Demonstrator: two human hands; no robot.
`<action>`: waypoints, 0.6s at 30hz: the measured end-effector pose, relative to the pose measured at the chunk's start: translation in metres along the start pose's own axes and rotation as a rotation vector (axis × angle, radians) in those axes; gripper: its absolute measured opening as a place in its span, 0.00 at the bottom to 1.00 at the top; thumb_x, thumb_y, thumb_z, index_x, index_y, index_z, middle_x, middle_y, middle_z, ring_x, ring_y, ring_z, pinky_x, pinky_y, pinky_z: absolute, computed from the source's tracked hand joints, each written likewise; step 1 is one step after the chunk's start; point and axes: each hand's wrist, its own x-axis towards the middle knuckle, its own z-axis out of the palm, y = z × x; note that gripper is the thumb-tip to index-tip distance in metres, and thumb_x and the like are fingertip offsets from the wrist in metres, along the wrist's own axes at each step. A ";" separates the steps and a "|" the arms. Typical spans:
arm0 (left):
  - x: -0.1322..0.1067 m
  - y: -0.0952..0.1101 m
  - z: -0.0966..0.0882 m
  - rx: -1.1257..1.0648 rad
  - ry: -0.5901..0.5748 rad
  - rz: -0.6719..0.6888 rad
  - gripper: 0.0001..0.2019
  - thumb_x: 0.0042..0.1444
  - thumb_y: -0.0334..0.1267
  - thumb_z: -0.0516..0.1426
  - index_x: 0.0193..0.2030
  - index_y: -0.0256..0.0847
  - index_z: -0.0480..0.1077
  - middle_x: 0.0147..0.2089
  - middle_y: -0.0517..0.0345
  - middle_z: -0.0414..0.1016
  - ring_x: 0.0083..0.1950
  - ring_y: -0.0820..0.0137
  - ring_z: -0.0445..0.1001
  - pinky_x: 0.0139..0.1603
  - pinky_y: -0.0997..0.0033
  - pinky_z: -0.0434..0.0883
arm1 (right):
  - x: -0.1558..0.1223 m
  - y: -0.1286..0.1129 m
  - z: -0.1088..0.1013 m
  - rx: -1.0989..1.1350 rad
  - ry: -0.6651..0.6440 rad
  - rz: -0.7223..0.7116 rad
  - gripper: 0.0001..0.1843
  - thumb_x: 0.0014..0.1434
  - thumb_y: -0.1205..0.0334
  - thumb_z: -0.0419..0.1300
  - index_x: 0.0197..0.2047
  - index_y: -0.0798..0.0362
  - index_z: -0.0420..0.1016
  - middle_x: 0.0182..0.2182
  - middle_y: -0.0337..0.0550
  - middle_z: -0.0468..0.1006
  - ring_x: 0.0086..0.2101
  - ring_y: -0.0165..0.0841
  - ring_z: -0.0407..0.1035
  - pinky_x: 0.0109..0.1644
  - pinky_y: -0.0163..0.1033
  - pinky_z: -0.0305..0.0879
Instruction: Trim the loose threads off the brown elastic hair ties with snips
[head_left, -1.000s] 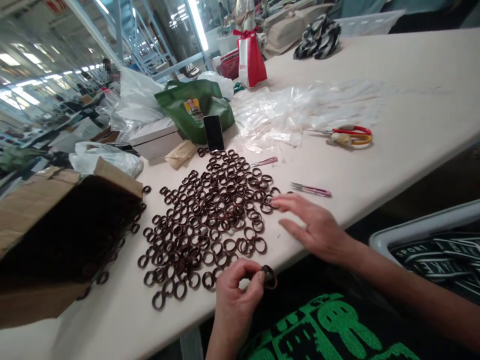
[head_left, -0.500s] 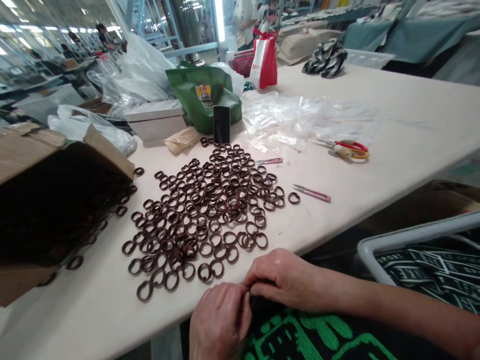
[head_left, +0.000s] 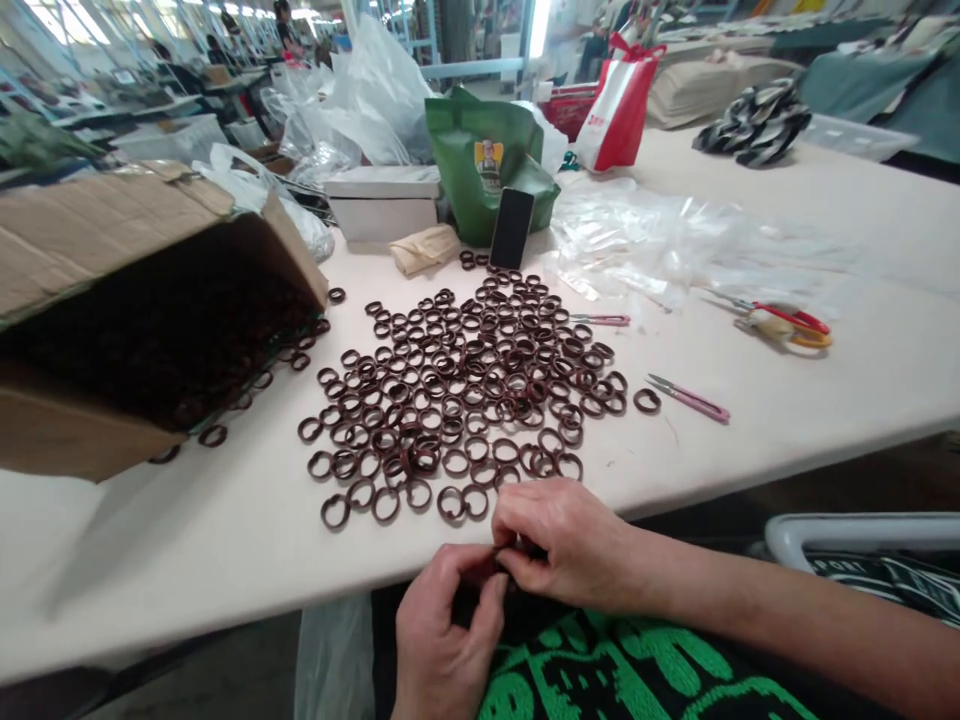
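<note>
A spread of several dark brown hair-tie rings (head_left: 465, 390) lies on the cream table (head_left: 787, 420). At the near table edge my left hand (head_left: 442, 640) and my right hand (head_left: 559, 540) meet, fingers pinched together on one dark brown ring (head_left: 504, 556) that is mostly hidden between them. A cardboard box (head_left: 112, 300) tipped on its side at the left holds many more rings, some spilling out.
Pink thread snips (head_left: 690, 398) lie right of the rings, another pair (head_left: 604, 320) behind. Red-handled scissors (head_left: 787, 325), clear plastic bags (head_left: 675, 240), a black phone (head_left: 511, 228), a green bag (head_left: 480, 165), a white box (head_left: 382, 205) and a red-white bag (head_left: 619, 105) sit farther back. A basket (head_left: 862, 540) stands at right.
My right hand left the pile of rings and came back to the table edge to meet my left hand. Both now pinch the ring. The view shifted left.
</note>
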 end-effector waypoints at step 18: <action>-0.112 -0.252 -0.038 -0.264 0.626 -0.979 0.21 0.55 0.56 0.60 0.35 0.36 0.74 0.31 0.55 0.77 0.33 0.65 0.77 0.37 0.65 0.74 | 0.059 0.032 0.042 -0.255 0.047 -0.070 0.05 0.66 0.62 0.56 0.42 0.52 0.72 0.35 0.40 0.76 0.34 0.31 0.72 0.38 0.35 0.67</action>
